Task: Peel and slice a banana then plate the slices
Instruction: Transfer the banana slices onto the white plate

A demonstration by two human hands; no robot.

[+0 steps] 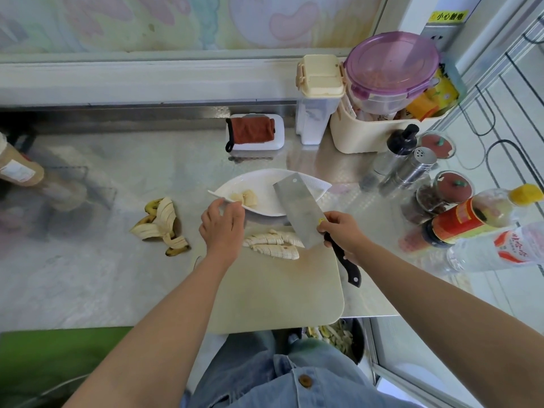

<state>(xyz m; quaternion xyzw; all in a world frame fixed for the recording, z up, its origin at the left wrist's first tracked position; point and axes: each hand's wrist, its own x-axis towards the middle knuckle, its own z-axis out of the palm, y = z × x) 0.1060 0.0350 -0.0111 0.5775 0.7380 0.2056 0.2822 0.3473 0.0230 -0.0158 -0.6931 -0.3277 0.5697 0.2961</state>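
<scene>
White plate (265,178) set on steel counter (103,275) just beyond cutting board (273,293); few banana slices (244,198) held in it near left end. Plate rim pinched by left hand (220,228). Cleaver (300,213) grasped at handle by right hand (341,231), blade tilted over plate's near edge. Sliced banana (273,245) laid in two rows on board, between hands. Peel (162,225) apart on counter. Purple-lidded tub (388,72) seated in cream bin (368,136), reddish-brown contents seen through lid; packets (426,104) beside it.

Bright, soft, even light filled the frame, faint shadows lay under the fingers (219,206), milky glare washed the steel desk (103,275) left of them, and the wide lens bowed and blurred the far edges.
</scene>
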